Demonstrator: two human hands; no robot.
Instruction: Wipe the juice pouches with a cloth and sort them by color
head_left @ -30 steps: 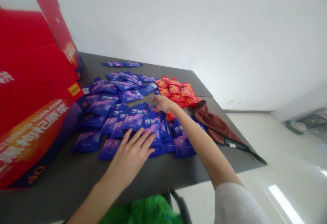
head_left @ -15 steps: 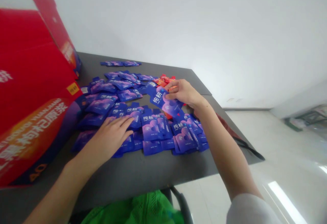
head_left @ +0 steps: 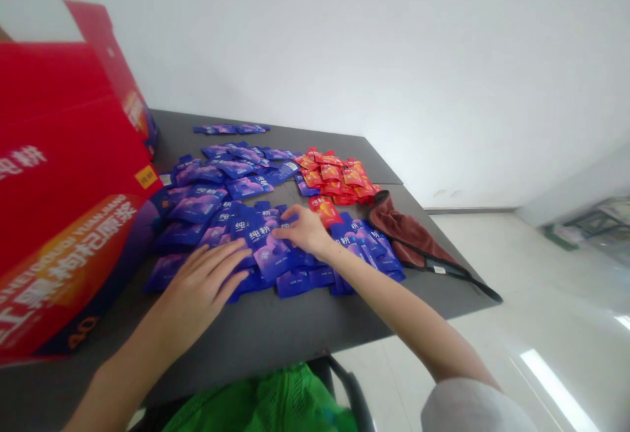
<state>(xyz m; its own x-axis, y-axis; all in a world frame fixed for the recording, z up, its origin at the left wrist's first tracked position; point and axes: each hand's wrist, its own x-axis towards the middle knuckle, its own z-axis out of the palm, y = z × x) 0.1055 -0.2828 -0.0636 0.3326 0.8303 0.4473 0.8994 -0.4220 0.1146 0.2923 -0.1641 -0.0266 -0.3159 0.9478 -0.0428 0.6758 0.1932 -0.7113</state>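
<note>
Between the thumb and fingers of my right hand (head_left: 309, 230) is the right edge of a purple-blue pouch (head_left: 267, 255), low over the near rows of pouches. My left hand (head_left: 207, 281) lies flat with its fingers apart, on or just above the pouches at the pile's near left. Overlapping blue pouches (head_left: 197, 203) spread across the table around both hands. More blue pouches (head_left: 367, 248) lie in a fanned stack right of my right hand. Beyond that hand is a heap of red-orange pouches (head_left: 339, 172).
A large red carton (head_left: 63, 110) with a raised flap stands at the left of the grey table (head_left: 275, 327). A brown cloth (head_left: 411, 232) with dark edging lies along the right side. Two blue pouches (head_left: 231, 129) lie near the wall. Green fabric (head_left: 266, 399) shows below the table edge.
My right hand has moved left and nearer with the pouch, from beside the red heap to the near rows. The red heap and brown cloth are now uncovered. My left hand has shifted slightly nearer.
</note>
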